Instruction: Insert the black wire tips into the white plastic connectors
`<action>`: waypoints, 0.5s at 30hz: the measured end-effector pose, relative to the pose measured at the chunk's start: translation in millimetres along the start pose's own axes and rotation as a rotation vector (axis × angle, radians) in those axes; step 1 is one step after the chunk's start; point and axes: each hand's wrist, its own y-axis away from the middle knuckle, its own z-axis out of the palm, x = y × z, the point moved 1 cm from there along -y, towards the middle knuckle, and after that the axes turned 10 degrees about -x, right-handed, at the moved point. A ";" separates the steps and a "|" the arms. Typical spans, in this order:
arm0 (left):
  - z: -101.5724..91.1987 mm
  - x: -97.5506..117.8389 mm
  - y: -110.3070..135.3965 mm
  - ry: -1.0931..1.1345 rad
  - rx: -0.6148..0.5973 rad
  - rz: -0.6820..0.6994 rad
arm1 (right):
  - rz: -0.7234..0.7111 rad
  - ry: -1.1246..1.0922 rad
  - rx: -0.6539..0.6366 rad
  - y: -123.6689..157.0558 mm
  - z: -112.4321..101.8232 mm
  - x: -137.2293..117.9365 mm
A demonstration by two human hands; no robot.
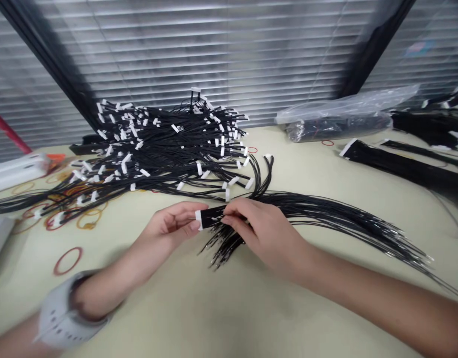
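Observation:
My left hand (173,223) pinches the white connector end of a short bunch of black wires (210,217) between thumb and fingers. My right hand (264,233) is closed on the same bunch just to the right, its fingertips on the wires. Beneath both hands a loose fan of black wires (348,219) with bare metal tips spreads across the table to the right and toward me. Behind the hands lies a big pile of black wires with white connectors (165,144).
Red and yellow rubber bands (67,260) are scattered on the left of the beige table (221,308). A clear plastic bag of wires (337,119) and more black wire bundles (400,164) lie at the back right. Window blinds stand behind the table.

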 end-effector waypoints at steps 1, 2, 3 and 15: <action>0.7 0.6 0.1 -0.006 -0.003 0.001 | 0.008 -0.015 0.014 0.1 0.6 -0.5; 1.4 1.2 0.1 -0.007 -0.006 0.003 | 0.007 -0.026 0.023 0.3 1.0 -1.2; 1.8 1.5 0.0 -0.003 -0.008 0.006 | -0.006 -0.036 0.030 0.6 1.1 -2.1; 2.8 -0.2 -0.4 -0.037 -0.027 0.044 | -0.022 -0.073 0.009 3.2 -0.4 -5.0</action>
